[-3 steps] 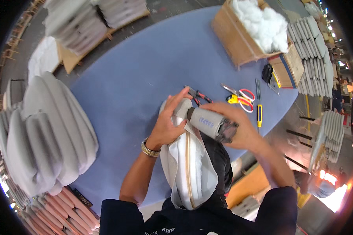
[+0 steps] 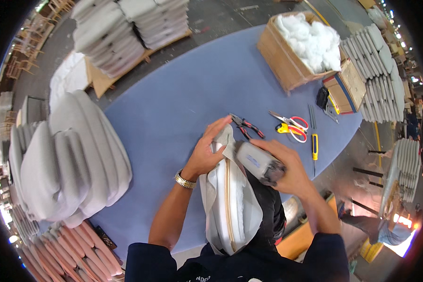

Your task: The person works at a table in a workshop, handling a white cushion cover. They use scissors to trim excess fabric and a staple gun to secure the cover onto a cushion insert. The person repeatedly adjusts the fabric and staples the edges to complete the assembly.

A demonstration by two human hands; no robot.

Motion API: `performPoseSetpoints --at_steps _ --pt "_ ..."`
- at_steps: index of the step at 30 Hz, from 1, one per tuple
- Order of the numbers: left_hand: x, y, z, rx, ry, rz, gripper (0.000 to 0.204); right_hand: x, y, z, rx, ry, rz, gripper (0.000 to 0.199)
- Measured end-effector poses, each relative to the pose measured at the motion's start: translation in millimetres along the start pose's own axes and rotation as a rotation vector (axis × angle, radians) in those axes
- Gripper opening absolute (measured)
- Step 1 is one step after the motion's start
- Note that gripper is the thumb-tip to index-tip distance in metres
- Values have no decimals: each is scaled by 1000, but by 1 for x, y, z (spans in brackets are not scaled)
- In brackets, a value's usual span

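From the head view, your left hand (image 2: 207, 152) gripped the top end of the white cushion cover (image 2: 230, 202), whose long axis ran from your body toward the blue surface (image 2: 183, 94), while your right hand (image 2: 286, 169) clenched a grey handheld tool (image 2: 258, 162) just right of it.

One pair of scissors (image 2: 292, 127), one pair of pliers (image 2: 246, 126), one screwdriver (image 2: 314, 144), one cardboard box (image 2: 282, 56).
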State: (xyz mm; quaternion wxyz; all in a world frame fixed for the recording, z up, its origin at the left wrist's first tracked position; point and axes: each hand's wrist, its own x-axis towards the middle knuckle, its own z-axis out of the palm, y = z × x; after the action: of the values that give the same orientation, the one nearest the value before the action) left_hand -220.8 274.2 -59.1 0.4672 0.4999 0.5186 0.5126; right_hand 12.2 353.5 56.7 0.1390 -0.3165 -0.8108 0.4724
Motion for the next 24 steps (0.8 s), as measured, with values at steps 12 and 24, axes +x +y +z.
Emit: performPoseSetpoints --at_steps 12,24 --pt "-76 37 25 374 176 35 55 -102 167 86 -257 438 348 59" --pt "-208 223 77 -148 426 625 66 -113 123 145 -2 431 -25 33"
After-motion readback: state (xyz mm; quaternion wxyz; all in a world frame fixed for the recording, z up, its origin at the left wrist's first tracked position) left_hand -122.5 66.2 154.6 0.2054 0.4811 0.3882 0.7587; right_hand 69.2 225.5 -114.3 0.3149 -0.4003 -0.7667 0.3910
